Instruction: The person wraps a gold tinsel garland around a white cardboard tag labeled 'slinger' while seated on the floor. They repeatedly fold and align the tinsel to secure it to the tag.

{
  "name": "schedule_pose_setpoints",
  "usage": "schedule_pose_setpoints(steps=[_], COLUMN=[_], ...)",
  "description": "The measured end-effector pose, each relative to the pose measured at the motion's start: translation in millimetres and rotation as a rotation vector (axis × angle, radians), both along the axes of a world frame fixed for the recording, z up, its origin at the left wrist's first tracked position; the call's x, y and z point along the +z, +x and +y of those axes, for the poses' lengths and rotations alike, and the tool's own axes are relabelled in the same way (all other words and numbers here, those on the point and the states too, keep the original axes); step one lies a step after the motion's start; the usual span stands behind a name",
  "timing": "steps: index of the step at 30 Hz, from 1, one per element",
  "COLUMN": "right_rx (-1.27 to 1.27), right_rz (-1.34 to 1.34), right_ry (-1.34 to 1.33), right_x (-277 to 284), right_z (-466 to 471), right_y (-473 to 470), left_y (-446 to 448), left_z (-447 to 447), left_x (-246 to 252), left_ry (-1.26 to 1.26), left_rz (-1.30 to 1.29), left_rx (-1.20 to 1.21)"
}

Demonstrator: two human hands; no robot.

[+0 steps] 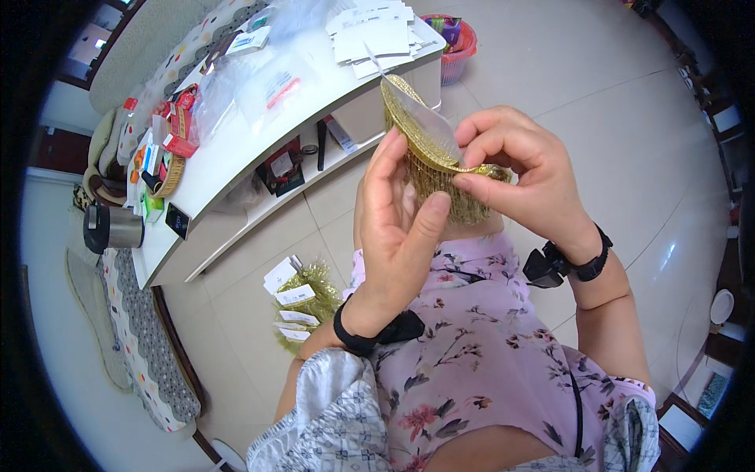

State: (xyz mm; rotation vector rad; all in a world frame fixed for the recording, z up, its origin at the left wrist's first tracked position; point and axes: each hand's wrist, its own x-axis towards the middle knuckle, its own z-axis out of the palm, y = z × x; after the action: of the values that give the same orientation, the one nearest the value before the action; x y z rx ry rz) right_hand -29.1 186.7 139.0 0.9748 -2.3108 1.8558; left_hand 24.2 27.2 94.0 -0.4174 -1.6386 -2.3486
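Between my hands is a gold metallic fringe trim [445, 192], its braided band wound around a white card [426, 121] and its threads hanging below. My left hand [401, 218] supports it from the left, with fingers behind the band and the thumb in front of the fringe. Thumb and fingertips of my right hand [519, 171] pinch the band's right end at the card's lower edge. On the floor to the left, several more gold fringe bundles [318, 283] lie with white cards attached; the cards bear print.
A white table [236, 159] with a lower shelf stands ahead, holding clear plastic bags [259, 88], a stack of white cards [374, 35], a wicker basket [171, 177], a phone [177, 220] and a steel kettle [115, 227]. Beyond its right end is a pink basket [457, 56].
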Motion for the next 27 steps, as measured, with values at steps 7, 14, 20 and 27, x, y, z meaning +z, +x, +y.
schedule_pose_setpoints(steps=[7, 14, 20, 27], right_rx=[0.087, 0.191, 0.198, 0.179], right_rz=[0.282, 0.297, 0.349, 0.349], right_ry=[0.19, 0.206, 0.201, 0.213], right_x=[11.0, 16.3, 18.4, 20.9], right_z=[3.4, 4.3, 4.8, 2.0], right_y=[-4.6, -5.9, -11.2, -9.9], left_y=[4.4, 7.4, 11.4, 11.5], left_z=[-0.3, -3.5, -6.8, -7.8], left_x=[5.5, 9.1, 15.5, 19.4], left_ry=[0.012, 0.097, 0.107, 0.081], left_rz=[-0.015, -0.074, -0.107, -0.135], left_rx=[-0.034, -0.11, -0.135, -0.121])
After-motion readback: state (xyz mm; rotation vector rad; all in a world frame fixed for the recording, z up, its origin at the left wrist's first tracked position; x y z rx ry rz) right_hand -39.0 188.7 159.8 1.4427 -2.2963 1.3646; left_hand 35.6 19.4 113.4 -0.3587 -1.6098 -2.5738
